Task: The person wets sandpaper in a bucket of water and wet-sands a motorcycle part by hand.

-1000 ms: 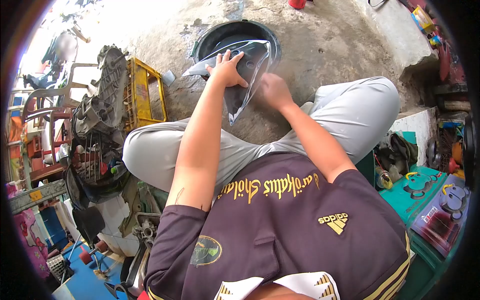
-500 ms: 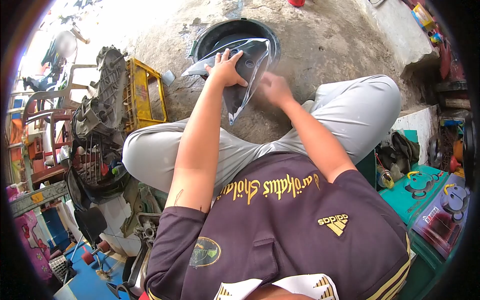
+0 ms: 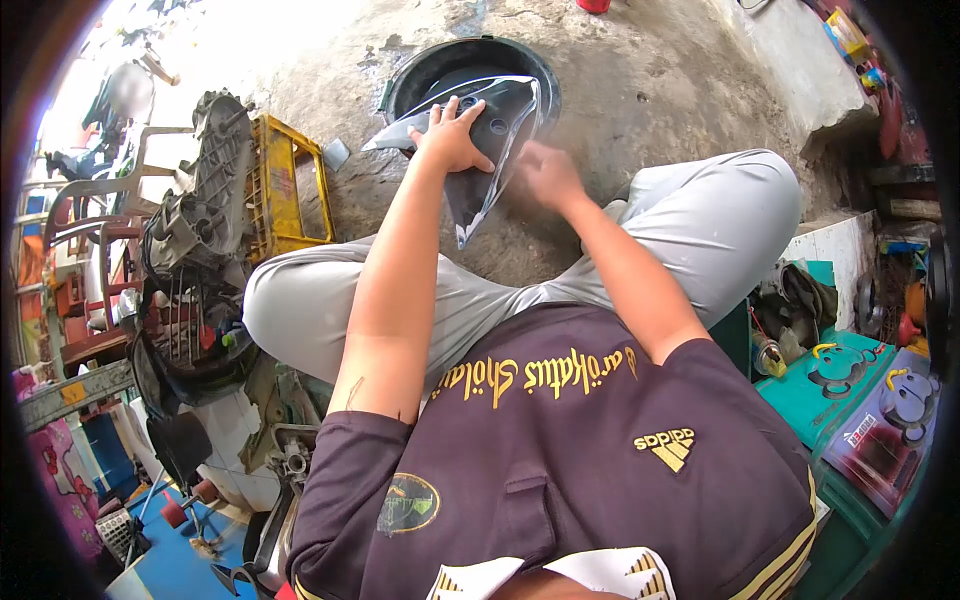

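Observation:
A dark triangular plastic panel (image 3: 470,195) with shiny pale edges and a round hole rests over the near part of a black basin (image 3: 398,85). It looks like a vehicle body panel, and its narrow lower tip points toward my lap. My left hand (image 3: 455,140) lies on the panel with its fingers spread, pressing on the upper surface. Close beside the panel's right edge is my right hand (image 3: 550,175), its fingers curled in and slightly smeared by motion. Whatever those fingers hold, if anything, is hidden.
A yellow crate (image 3: 290,185) and a grey metal engine casing (image 3: 215,190) stand to the left. My crossed legs (image 3: 715,205) frame the stained concrete floor (image 3: 640,60). Green and purple cases (image 3: 845,375) sit at the right. A red object (image 3: 593,5) is at the top.
My right hand has shifted very slightly along the panel's right edge, its blur showing motion. My left hand and the panel stay practically in place.

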### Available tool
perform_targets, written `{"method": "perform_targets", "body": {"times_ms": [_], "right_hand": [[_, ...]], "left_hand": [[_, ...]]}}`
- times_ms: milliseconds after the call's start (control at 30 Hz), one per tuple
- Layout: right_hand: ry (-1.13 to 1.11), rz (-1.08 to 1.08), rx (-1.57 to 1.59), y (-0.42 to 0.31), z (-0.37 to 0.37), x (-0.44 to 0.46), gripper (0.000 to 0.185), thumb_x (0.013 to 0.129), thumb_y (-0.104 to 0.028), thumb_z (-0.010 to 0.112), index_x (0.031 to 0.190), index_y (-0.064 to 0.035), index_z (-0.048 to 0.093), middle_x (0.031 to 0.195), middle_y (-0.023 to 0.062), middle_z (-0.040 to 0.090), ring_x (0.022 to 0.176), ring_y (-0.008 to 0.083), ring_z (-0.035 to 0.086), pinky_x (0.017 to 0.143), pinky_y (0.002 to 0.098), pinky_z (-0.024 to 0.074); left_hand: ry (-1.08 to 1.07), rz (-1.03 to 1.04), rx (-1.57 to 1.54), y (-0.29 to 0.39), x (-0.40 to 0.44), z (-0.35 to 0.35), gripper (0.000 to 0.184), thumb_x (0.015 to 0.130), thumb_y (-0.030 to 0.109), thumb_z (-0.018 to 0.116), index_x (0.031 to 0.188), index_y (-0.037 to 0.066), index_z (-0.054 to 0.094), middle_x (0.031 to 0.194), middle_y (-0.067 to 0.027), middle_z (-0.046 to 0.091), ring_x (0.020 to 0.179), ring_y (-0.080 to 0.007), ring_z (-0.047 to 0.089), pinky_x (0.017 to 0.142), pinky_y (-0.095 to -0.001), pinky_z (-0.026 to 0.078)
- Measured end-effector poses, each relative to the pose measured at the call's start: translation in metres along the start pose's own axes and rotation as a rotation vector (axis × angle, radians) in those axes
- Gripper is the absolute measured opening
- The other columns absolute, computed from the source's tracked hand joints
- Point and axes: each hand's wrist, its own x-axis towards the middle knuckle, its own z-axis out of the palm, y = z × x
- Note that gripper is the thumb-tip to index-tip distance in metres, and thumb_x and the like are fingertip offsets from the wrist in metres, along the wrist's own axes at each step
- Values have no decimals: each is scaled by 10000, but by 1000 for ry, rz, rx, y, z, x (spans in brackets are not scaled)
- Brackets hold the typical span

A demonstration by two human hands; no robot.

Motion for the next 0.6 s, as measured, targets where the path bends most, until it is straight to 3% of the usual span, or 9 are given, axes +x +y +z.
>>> {"method": "perform_targets", "body": {"times_ms": [100, 167, 300, 433, 567, 600], "right_hand": [[72, 51, 32, 0, 3, -2, 126, 890, -110, 716, 934, -23, 636, 844, 208, 704, 822, 411, 698, 726, 449, 531], [-32, -111, -28, -9, 10, -11, 123, 891, -108, 718, 931, -23, 640, 826, 204, 703, 784, 397, 704, 688, 434, 532], [61, 55, -7, -2, -6, 3, 99, 891, -97, 688, 944, -26, 644, 842, 212, 700, 827, 421, 698, 732, 446, 534], [-20, -124, -75, -10, 8, -12, 109, 899, -126, 687, 936, -34, 641, 818, 212, 690, 800, 422, 693, 691, 452, 528], [17, 79, -32, -10, -9, 1, 105, 903, -126, 672, 934, -30, 641, 856, 219, 700, 856, 438, 689, 731, 478, 528], [5, 26, -120, -10, -4, 0, 107, 902, -132, 676, 940, -36, 646, 870, 222, 701, 868, 446, 686, 735, 481, 531]], "left_hand": [[-9, 8, -2, 0, 1, -1, 1274, 571, 496, 981, 1639, 443, 288, 1769, -77, 135, 1620, -359, 140, 1197, -767, 190], [-17, -9, -1, 1, 2, -1, 1278, 573, 494, 981, 1641, 447, 281, 1771, -70, 126, 1622, -357, 132, 1194, -774, 185], [-29, -14, 6, 0, 2, -2, 1283, 576, 491, 981, 1644, 447, 271, 1773, -66, 116, 1624, -355, 125, 1191, -779, 183], [-22, -4, -10, 2, 2, 0, 1283, 581, 493, 980, 1646, 443, 266, 1774, -65, 110, 1624, -356, 125, 1191, -778, 188], [-17, 1, -14, 1, 0, -2, 1284, 576, 497, 980, 1645, 441, 270, 1774, -65, 112, 1623, -353, 131, 1192, -772, 197], [-21, 3, -8, -1, 1, 2, 1284, 576, 497, 980, 1645, 441, 270, 1774, -65, 112, 1623, -353, 131, 1192, -772, 197]]}}
